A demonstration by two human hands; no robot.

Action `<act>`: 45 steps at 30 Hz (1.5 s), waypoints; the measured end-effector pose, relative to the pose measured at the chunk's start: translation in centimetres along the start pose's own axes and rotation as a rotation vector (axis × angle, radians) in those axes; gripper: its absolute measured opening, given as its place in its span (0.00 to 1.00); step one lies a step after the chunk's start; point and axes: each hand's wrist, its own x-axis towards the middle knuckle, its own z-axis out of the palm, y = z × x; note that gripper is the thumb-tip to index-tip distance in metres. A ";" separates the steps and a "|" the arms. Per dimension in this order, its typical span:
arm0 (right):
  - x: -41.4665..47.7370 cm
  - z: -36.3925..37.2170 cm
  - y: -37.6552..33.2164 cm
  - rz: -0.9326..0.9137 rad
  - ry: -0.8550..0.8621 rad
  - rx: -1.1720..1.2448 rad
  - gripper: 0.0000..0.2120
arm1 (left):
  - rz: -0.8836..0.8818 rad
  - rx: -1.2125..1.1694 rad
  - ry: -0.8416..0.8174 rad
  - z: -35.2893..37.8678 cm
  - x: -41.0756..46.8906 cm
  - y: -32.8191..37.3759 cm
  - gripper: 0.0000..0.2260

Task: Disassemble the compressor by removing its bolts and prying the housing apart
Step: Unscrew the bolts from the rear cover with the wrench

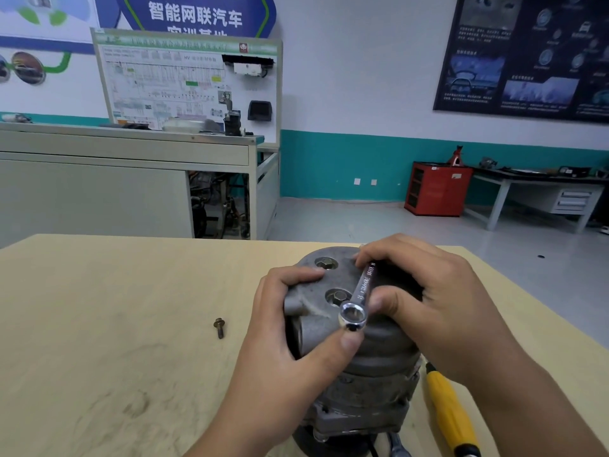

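A grey metal compressor (pixel 362 384) stands upright on the wooden table (pixel 115 308). Two hex bolts sit in its top cover, one at the back (pixel 326 262) and one in the middle (pixel 339 296). My left hand (pixel 296 331) grips the cover's left side, thumb under the wrench's ring. My right hand (pixel 428 301) holds a chrome ring wrench (pixel 361 295) by its shaft. The ring end (pixel 353 316) hovers at the cover's near edge, off both bolts. One loose bolt (pixel 219 327) lies on the table to the left.
A yellow-handled screwdriver (pixel 451 417) lies on the table right of the compressor, under my right forearm. Beyond the table stand a grey training bench (pixel 125 179), a red cabinet (pixel 438 189) and a workbench (pixel 540 192) on the right.
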 end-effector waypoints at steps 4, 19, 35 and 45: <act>-0.4 -0.3 0.7 -0.010 -0.056 0.101 0.31 | 0.014 -0.006 0.020 0.0 -0.1 0.0 0.21; -0.7 0.8 1.6 0.166 0.164 0.490 0.10 | 0.009 -0.008 0.013 -0.1 -0.1 -0.1 0.21; 1.4 -1.1 4.2 0.595 0.133 0.916 0.04 | 0.002 -0.050 0.027 -0.5 -0.2 -0.3 0.20; 4.1 0.2 5.0 0.773 0.248 0.797 0.07 | 0.023 -0.026 0.063 -0.2 -0.2 -0.4 0.21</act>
